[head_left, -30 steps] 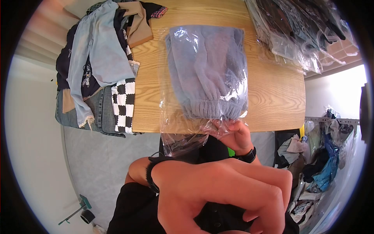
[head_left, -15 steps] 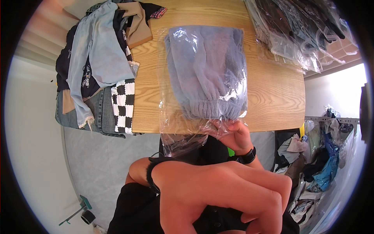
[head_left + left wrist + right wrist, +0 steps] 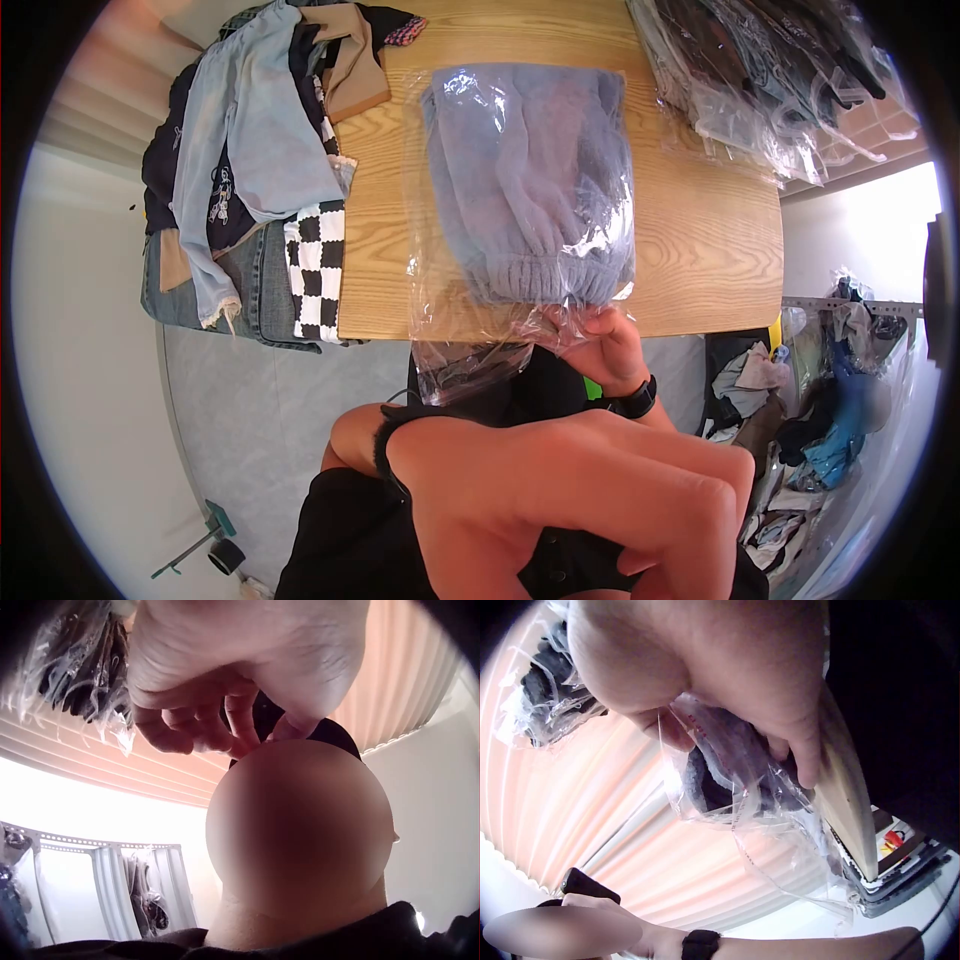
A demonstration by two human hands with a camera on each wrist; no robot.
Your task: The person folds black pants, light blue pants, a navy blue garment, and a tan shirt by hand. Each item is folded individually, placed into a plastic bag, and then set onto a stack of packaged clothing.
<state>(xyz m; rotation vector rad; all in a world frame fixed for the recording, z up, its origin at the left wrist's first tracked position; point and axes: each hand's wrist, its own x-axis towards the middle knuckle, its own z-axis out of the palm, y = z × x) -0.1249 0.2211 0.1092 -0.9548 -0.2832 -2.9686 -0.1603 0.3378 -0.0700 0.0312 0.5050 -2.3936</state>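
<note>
A clear plastic bag (image 3: 420, 290) lies on the wooden table with folded grey-blue fleece trousers (image 3: 530, 180) inside, their ribbed waistband toward the person. The bag's loose end hangs over the near table edge. My right hand (image 3: 605, 355), wearing a black watch, holds crumpled film at this end; in the right wrist view the film (image 3: 705, 799) bunches between thumb and fingers. My left hand (image 3: 570, 480), with a black wristband, is raised close below the head camera. From the left wrist, loosely bent fingers (image 3: 184, 739) show beside the blurred face, nothing visible in them.
Piled clothes (image 3: 250, 150), including light blue trousers and a checkered piece, cover the table's left side. Bagged garments (image 3: 760, 70) lie at the far right. Right of the table, more garments (image 3: 840, 430) hang near a perforated rail (image 3: 850, 308).
The left hand shifts slightly near the head camera, its fingers moving a little to the right. The right hand and the bag stay almost where they were.
</note>
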